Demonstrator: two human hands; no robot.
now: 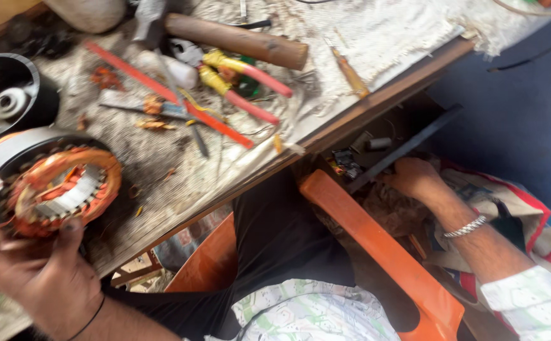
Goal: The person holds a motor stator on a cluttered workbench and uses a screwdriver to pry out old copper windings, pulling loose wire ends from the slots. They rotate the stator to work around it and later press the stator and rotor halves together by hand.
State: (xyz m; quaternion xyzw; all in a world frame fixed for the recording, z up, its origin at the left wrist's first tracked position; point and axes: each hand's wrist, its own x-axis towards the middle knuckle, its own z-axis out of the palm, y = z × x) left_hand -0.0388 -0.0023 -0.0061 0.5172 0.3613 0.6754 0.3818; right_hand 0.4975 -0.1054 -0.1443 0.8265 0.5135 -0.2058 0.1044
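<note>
1. The left hand (32, 278) sits at the near-left edge of the tabletop (161, 164), its thumb pressed up against the rim of a motor stator (48, 180), so the grip is clamped on that part.
2. The stator is a round metal ring with a dull grey outer band, glossy orange-copper wire coils bundled around it, and ribbed steel slots lining the open centre. It lies tilted on the dusty, frayed cloth covering the tabletop.
3. The right hand (414, 177) reaches down under the tabletop's wooden edge, among small dark parts in a recess; the fingers are hidden, so I cannot tell whether that grip is closed or apart. A metal chain bracelet (466, 226) circles the wrist.
4. On the cloth lie pliers (244, 82) with yellow and red rubbery handles, a thick brown wooden cylinder (237, 39), a long thin red strip (168, 95) and a black round casing (10, 88).
5. A smooth orange plastic chair arm (376, 246) runs between the hands.
</note>
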